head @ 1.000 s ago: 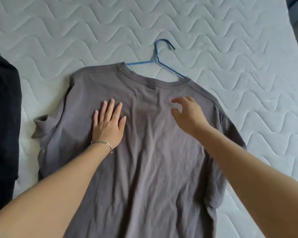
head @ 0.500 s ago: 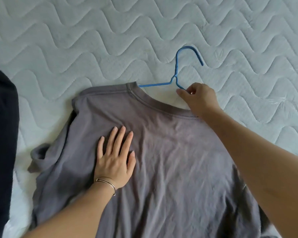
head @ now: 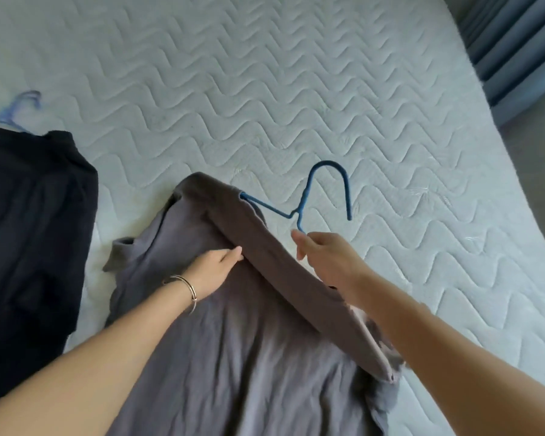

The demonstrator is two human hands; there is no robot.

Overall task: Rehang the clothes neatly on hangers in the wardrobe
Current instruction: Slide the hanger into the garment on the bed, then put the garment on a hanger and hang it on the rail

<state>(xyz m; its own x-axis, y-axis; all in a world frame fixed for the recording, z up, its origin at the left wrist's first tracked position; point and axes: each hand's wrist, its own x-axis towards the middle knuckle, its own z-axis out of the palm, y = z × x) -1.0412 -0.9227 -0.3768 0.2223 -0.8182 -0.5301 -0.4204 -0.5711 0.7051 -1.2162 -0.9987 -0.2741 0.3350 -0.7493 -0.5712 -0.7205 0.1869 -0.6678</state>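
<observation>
The right hand pinched the blue hanger below its hook, the grey T-shirt draped from it onto the mattress, while the left hand, fingers straight, touched the shirt's fold.

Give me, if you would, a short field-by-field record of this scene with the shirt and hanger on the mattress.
Surface: white quilted mattress
Garment: grey T-shirt, lying on the mattress, its upper part raised in a fold
Hanger: blue wire hanger, one arm inside the shirt's neck, hook outside
Right hand: pinches the hanger just below its hook
Left hand: fingers straight, touching the shirt at the fold
Beside: dark garment at the left
</observation>
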